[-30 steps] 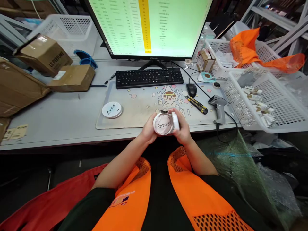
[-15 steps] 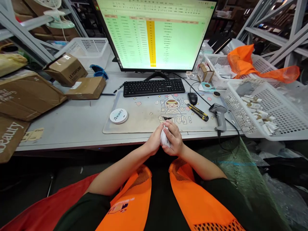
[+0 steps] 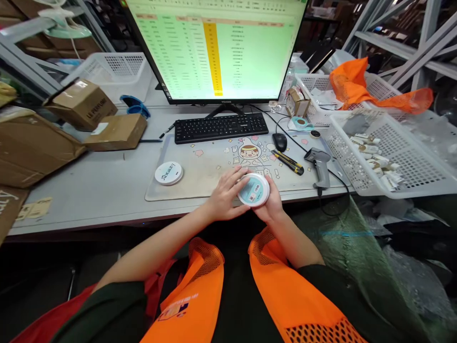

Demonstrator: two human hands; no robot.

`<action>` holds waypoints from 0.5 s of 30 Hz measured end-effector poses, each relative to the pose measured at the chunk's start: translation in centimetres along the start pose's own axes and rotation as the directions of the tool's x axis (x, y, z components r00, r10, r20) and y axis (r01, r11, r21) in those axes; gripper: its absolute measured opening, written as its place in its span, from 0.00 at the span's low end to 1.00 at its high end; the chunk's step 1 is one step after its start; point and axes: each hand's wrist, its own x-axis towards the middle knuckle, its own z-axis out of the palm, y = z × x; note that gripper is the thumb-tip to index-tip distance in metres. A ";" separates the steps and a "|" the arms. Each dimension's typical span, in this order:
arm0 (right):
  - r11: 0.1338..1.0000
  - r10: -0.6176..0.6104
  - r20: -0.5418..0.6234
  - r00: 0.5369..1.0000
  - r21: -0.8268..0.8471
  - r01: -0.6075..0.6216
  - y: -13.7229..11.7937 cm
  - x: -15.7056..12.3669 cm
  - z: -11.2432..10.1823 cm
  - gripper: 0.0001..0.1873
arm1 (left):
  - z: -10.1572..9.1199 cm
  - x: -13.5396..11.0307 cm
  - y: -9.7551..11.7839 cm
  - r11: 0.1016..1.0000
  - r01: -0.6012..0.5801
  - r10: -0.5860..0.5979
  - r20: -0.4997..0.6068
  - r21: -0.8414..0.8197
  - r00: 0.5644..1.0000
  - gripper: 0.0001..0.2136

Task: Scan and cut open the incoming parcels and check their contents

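Bright monitor (image 3: pixel 250 52), dark beneath desk (image 3: pixel 89 186), stretched edges

monitor (image 3: pixel 232 52) on, spreadsheet | black keyboard (image 3: pixel 221 127) in front | mouse (image 3: pixel 280 142) right of keyboard | yellow-black cutter (image 3: pixel 288 162) near mouse | cardboard boxes (image 3: pixel 116 133) at left | orange mesh cloth (image 3: pixel 348 85) draped over white basket (image 3: pixel 316 114), right

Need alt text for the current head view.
A person's right hand holds a round blue-labelled container, left hand against it, by a desk mat. A white container lies on the mat's left side, keyboard and monitor behind.

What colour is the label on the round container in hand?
The label is mostly light blue, seen best in the head view.
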 end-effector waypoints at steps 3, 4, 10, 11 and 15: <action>0.992 -0.119 -0.029 0.992 0.049 0.120 0.0 -0.1 0.6 0.27 | 2.2 0.9 1.6 0.978 0.198 -0.206 -0.150 -0.065 0.967 0.44; 0.994 -0.096 -0.041 0.995 0.050 0.098 -0.1 -0.2 0.8 0.27 | 2.6 1.2 1.8 0.984 0.173 -0.180 -0.178 -0.052 0.968 0.44; 0.951 0.291 0.036 0.956 -0.122 -0.284 -1.2 -0.8 -0.8 0.20 | -1.3 1.3 -0.1 0.962 -0.265 0.274 0.216 -0.069 0.937 0.33; 0.936 0.327 0.052 0.944 -0.156 -0.316 -1.2 -0.7 -1.2 0.20 | -2.1 1.3 -0.3 0.959 -0.259 0.281 0.284 -0.112 0.917 0.31; 0.955 0.191 0.082 0.978 -0.247 -0.166 -0.1 0.1 -1.9 0.22 | -2.5 1.3 0.4 0.962 0.074 0.000 0.273 -0.262 0.962 0.39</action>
